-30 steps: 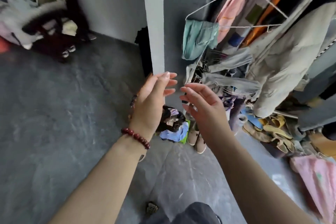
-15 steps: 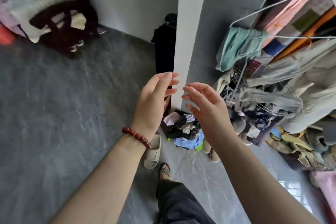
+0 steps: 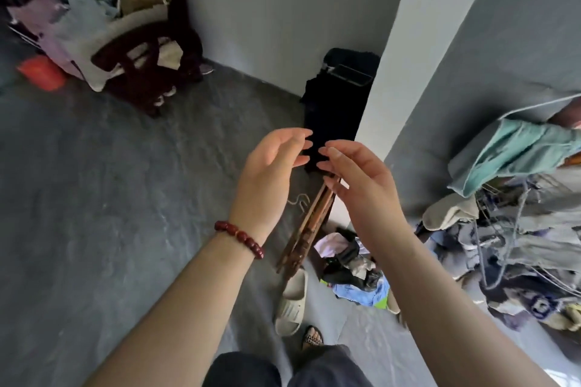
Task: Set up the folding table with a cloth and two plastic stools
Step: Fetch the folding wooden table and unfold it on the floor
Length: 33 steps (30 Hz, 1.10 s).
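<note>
Two hands are raised at chest height, palms turned toward each other. The left hand (image 3: 267, 173) is released, its fingers straight and slightly fanned, and holds nothing. It wears a red bead bracelet (image 3: 240, 237) at the wrist. The right hand (image 3: 361, 179) is likewise released, with fingers loosely bent and nothing in its grasp. The fingertips of the two hands are near each other but apart, and neither hand touches any object.

The folding table (image 3: 306, 226) is folded flat (only its brown wooden legs show). It stands on the floor (image 3: 94, 198) and leans against the white pillar (image 3: 399, 56), near the floor's far edge where it meets the wall. Dark fabric (image 3: 333, 104) covers its upper part. Both hands are in front of it in the view, and contact cannot be confirmed.

A beige sandal (image 3: 292, 302) lies on the floor just beside the foot of the legs. A heap of clothes (image 3: 355, 270) sits at the base of the pillar. A dark wooden chair (image 3: 147, 63) piled with garments stands in the floor's far left corner.
</note>
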### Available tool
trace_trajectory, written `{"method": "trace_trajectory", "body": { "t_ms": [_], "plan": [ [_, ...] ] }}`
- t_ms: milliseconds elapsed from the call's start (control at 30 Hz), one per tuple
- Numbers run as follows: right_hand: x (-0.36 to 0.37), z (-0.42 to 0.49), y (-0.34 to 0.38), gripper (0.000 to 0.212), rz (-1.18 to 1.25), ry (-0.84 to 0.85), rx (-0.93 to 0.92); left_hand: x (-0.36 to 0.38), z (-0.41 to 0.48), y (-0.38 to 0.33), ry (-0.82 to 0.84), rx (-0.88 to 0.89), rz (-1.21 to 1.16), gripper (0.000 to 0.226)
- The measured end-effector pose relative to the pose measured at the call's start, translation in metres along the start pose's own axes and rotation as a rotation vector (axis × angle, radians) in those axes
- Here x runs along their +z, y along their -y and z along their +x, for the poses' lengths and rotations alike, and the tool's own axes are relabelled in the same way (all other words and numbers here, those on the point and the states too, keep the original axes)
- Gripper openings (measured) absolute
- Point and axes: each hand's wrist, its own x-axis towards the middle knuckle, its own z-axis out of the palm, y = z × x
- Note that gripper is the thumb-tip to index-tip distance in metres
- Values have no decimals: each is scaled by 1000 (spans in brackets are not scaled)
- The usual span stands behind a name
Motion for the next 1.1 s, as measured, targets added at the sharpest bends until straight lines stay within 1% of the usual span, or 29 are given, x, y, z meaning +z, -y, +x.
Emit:
{"method": "trace_trajectory", "body": {
  "t_ms": [167,300,467,633,800,900,1100],
  "plan": [
    [34,35,-6,11,-30,-48,19,-29,47,1,17,-14,-17,18],
    [68,70,-9,10,-68,-99,-22,-59,90,2,82,14,-4,16],
    [128,112,-17,10,-40,-185,-45,-118,146,-5,183,27,19,16],
    [197,154,-28,10,-6,-196,-62,-183,198,-14,184,40,47,16],
    [247,181,-36,9,55,-169,-89,-232,227,-19,175,67,57,16],
    [265,193,-40,9,71,-163,-90,-250,238,-17,162,55,37,16],
    [273,220,-38,8,57,-203,-88,-259,269,-13,213,44,30,16]
  ]
}}
